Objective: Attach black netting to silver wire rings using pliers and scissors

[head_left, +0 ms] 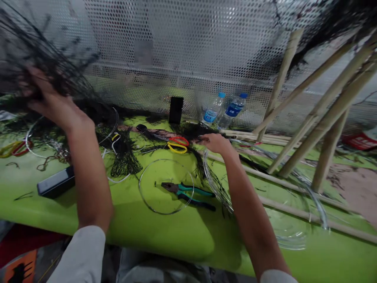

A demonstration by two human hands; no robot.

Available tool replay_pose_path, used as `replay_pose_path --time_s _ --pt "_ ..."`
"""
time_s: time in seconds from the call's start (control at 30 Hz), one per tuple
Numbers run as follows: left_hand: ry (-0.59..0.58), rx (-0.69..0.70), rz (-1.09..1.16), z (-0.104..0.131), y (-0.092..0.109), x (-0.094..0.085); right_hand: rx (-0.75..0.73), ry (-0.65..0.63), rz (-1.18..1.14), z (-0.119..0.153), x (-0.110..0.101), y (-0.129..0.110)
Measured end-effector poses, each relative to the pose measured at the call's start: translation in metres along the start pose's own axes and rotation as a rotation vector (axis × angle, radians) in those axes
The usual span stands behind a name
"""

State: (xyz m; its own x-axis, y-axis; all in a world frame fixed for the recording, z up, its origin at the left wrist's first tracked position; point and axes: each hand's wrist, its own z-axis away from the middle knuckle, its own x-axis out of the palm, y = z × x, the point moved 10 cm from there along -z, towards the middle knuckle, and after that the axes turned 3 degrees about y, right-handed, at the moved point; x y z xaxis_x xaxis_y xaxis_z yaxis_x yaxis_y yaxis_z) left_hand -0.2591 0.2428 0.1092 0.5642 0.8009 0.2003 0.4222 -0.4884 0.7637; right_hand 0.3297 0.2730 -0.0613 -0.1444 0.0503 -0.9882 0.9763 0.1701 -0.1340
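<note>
Left hand [44, 92]: raised at upper left among the black strands, blurred; whether its grip is closed on them cannot be told.
Black strands [69, 65]: loose bundle at the left hand, before the perforated panel [176, 47].
Right hand [216, 143]: low over the worktop [132, 236], beside the scissors; whether its grip is apart or together cannot be told.
Scissors [177, 151]: red and yellow handles, beyond the wire ring.
Wire ring [165, 214]: flat, between the forearms; the handles of the pliers [178, 188] cross its outline.
Black netting [126, 159]: gathered, left of the wire ring.
Rear: two bottles [210, 114] and a dark upright slab [176, 110].
Obstructions: wooden poles [326, 122] slant across the right side; the right forearm [250, 204] crosses pale rods [282, 208]; the left forearm [88, 169] partly hides a black box [55, 184].
</note>
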Motion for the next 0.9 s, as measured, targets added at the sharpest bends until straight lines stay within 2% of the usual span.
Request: replay_pose_path --time_s 0.03,0.1,0.23,0.33,0.5,0.6,0.73,0.9 --pt "0.047 0.016 -0.187 0.016 0.007 0.005 0.022 0.017 0.009 -0.009 -0.002 0.003" --pt "-0.019 0.05 -0.283 0.047 0.017 0.03 0.044 0.057 0.022 -0.027 -0.005 0.005" --pt "-0.361 0.091 -0.446 0.096 0.008 0.071 0.078 0.124 0.049 -0.053 0.0 0.007" --pt "-0.585 0.075 -0.627 0.118 -0.01 0.08 0.117 0.162 0.054 -0.065 0.004 0.016" --pt "-0.788 -0.069 -0.91 0.133 -0.031 0.081 0.112 0.195 -0.053 -0.087 0.002 0.034" --pt "-0.907 -0.117 -0.99 0.141 -0.032 0.088 0.104 0.298 -0.189 -0.1 -0.019 0.044" --pt "-1.031 -0.111 -1.054 0.151 -0.025 0.097 0.067 0.521 -0.457 -0.111 -0.067 0.051" --pt "-1.063 -0.095 -1.16 0.157 -0.019 0.098 -0.095 0.698 -0.781 -0.103 -0.122 0.037"
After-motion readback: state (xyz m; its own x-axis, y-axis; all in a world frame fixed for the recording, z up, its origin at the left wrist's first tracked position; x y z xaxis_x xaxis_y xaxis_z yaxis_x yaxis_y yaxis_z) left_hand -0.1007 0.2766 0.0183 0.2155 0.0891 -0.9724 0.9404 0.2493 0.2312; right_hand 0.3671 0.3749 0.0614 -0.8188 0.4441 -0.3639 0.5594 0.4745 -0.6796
